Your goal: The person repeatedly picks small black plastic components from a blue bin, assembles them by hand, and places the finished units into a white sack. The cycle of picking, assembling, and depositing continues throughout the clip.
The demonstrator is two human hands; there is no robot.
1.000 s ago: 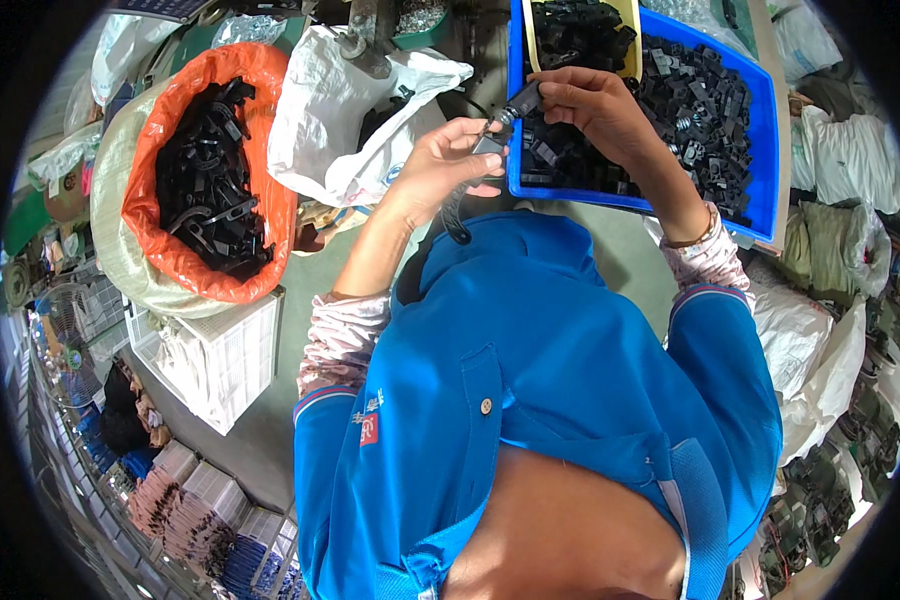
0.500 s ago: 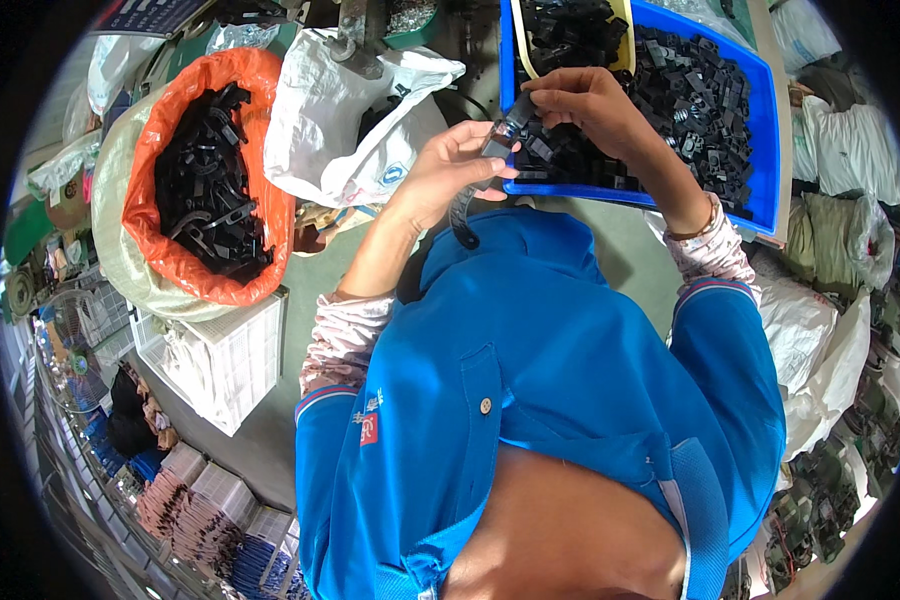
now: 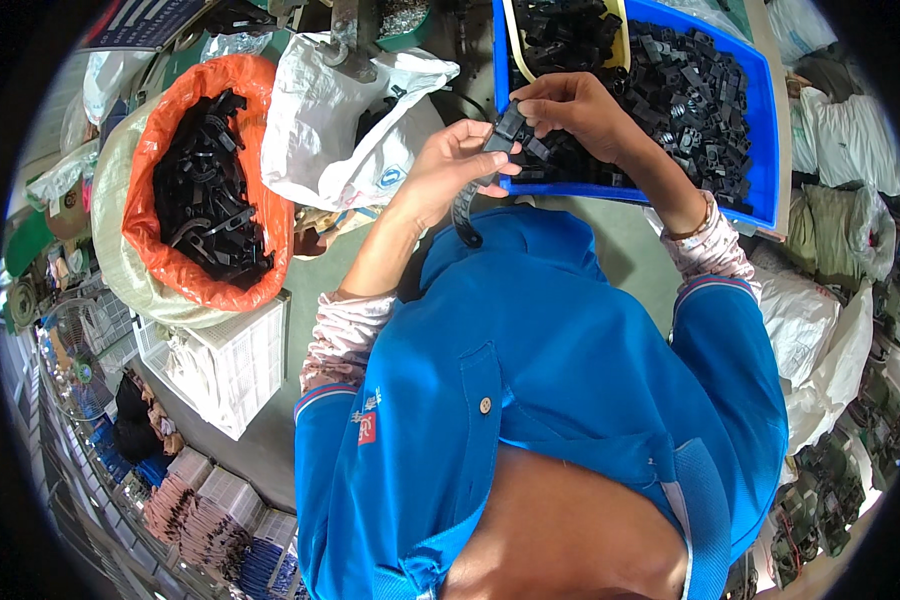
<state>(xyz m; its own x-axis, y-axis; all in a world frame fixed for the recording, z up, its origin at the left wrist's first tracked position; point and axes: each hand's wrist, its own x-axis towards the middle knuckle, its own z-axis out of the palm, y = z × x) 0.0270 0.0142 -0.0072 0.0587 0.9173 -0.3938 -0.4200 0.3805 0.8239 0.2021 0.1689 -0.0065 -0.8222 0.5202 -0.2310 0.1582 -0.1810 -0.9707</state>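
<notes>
My left hand point(image 3: 442, 172) is closed around a black curved plastic part point(image 3: 464, 215), whose toothed-looking arc hangs down below the fingers. At the top of that part sits a small black plastic block point(image 3: 510, 122). Thumb and fingertips of my right hand point(image 3: 575, 108) pinch the block's upper end, and the two pieces touch. Just beyond my right hand is a blue tray point(image 3: 778, 130) full of small black plastic blocks point(image 3: 685, 95). A yellow-rimmed bin point(image 3: 625, 30) stands in it, holding more black parts.
At the left, an orange-lined sack point(image 3: 142, 200) of black curved parts rests on a white crate point(image 3: 255, 360). A white woven bag point(image 3: 305, 120) stands between it and my hands. Beyond it are a metal fixture point(image 3: 345, 45) and a green container point(image 3: 410, 30). White sacks point(image 3: 820, 330) lie at the right.
The small block has come closer against the curved part; the shiny bit seen between them is now covered. My right hand has shifted slightly left.
</notes>
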